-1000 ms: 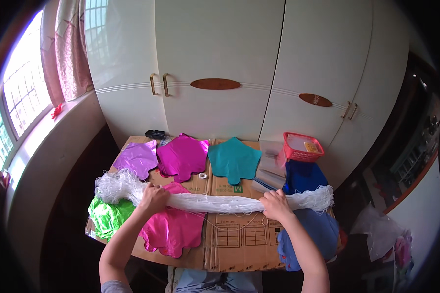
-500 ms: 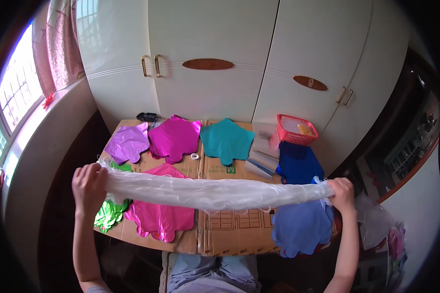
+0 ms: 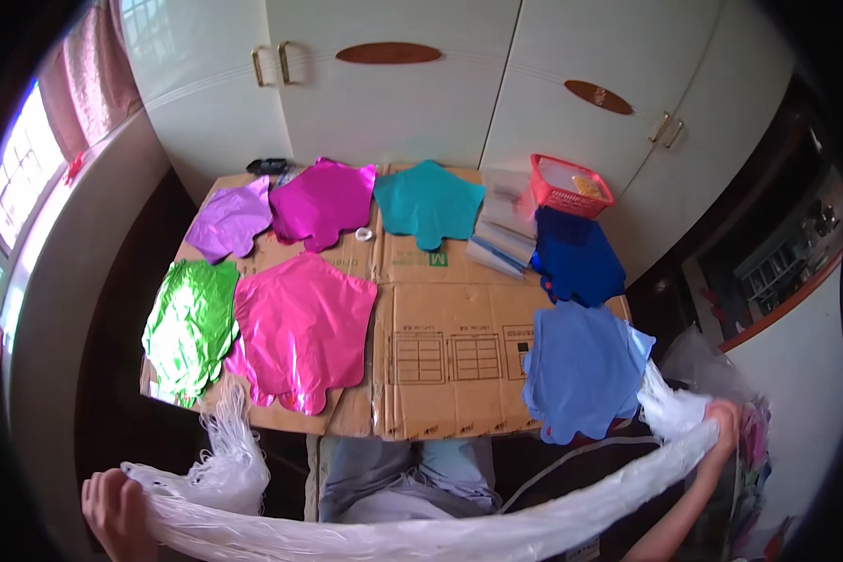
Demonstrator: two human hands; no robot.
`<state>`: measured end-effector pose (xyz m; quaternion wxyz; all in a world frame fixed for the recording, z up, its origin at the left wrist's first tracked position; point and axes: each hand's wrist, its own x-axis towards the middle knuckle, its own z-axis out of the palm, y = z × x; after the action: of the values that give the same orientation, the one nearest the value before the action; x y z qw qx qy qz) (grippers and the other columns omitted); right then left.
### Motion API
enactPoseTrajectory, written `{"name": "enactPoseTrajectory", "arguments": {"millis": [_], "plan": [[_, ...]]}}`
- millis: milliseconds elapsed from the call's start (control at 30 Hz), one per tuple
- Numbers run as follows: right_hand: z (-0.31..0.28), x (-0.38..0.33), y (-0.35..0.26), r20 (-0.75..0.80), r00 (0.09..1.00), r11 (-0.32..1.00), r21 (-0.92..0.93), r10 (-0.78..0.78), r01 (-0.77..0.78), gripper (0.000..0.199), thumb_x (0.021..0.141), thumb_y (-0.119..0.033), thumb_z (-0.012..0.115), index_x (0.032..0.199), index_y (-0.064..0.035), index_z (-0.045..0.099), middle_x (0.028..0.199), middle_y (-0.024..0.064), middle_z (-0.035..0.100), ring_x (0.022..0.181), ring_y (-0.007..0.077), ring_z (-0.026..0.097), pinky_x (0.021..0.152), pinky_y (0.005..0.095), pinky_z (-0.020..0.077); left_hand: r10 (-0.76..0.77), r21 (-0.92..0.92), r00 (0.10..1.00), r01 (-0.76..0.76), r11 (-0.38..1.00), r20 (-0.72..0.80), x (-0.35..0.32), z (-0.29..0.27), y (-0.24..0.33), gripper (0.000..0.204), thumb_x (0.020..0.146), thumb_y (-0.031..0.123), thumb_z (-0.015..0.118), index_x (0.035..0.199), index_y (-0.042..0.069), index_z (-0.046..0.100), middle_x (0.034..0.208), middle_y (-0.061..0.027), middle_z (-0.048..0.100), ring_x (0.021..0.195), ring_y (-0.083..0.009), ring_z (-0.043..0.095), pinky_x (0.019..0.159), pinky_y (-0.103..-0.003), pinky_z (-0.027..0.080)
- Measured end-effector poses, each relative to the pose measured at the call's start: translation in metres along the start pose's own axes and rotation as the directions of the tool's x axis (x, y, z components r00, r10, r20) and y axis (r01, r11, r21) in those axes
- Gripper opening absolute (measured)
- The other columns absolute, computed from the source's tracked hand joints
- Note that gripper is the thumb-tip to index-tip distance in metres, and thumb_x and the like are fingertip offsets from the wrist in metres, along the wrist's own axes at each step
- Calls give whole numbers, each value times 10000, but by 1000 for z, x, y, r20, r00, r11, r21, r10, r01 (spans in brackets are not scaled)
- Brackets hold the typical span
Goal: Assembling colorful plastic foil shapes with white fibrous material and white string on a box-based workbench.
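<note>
A long hank of white string [image 3: 421,539] sags between my two hands, low across my lap and close to me. My left hand [image 3: 117,510], at the lower left, is closed around one end, and a loose tuft hangs beside it. At the lower right, my right hand [image 3: 724,426] grips the other end, its fingers partly hidden. From there a loose tail reaches the light blue foil star pile [image 3: 585,370]. Pink foil stars [image 3: 304,323] and green ones [image 3: 192,323] lie on the near left of the cardboard [image 3: 440,304].
Along the back lie lilac [image 3: 229,217], magenta [image 3: 320,201] and teal [image 3: 431,201] foil shapes. Dark blue ones [image 3: 579,258] lie at the right, below a red basket [image 3: 571,199]. Clear plastic packets [image 3: 501,234] sit beside it. White cabinet doors [image 3: 393,108] stand behind.
Both hands have come down and toward me, and spread wider. The white hank, earlier stretched nearly straight above the cardboard, now droops over my lap and uncovers the green and pink foil.
</note>
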<state>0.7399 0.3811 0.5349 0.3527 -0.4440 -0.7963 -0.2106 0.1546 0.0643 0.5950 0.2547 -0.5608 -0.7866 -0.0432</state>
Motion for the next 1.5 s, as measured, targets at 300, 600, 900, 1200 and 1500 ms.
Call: {"name": "enactPoseTrajectory", "arguments": {"millis": [300,600,900,1200,1500], "plan": [[79,-85,-26,749,654,937,144,107,-318,224,611,56,531,810,-23,597,846,160,615,815,352,589,690,407,462,162,-287,793,17,958,587,-22,139,8,154,584,42,597,734,73,579,736,-74,565,757,-270,595,668,-381,471],[200,-209,-81,899,436,997,-15,48,-79,358,689,-99,624,1041,-77,565,1111,131,557,1089,329,499,880,468,409,202,-308,707,24,951,678,-126,341,12,202,672,196,625,862,128,633,888,-111,640,901,-297,605,751,-441,460],[151,-155,-281,697,605,721,636,-385,-275,196,751,-204,682,912,-100,641,918,68,613,881,262,576,786,348,443,200,-346,674,87,934,711,-153,355,55,322,631,246,664,912,93,624,958,-105,620,1024,-272,542,858,-457,390],[137,-100,-287,752,505,399,656,-424,-641,77,806,-131,646,836,-61,636,750,79,634,666,235,627,602,315,481,358,-818,820,211,536,446,-71,227,139,449,739,266,688,1114,60,551,1009,-117,593,970,-281,544,845,-389,420],[153,-46,-292,528,780,-400,669,-337,-626,166,859,-86,586,1003,-22,534,941,117,559,860,184,543,776,299,430,183,-687,975,219,-693,127,2,173,144,252,912,212,516,754,16,527,642,-77,519,595,-212,471,603,-381,380]]}}
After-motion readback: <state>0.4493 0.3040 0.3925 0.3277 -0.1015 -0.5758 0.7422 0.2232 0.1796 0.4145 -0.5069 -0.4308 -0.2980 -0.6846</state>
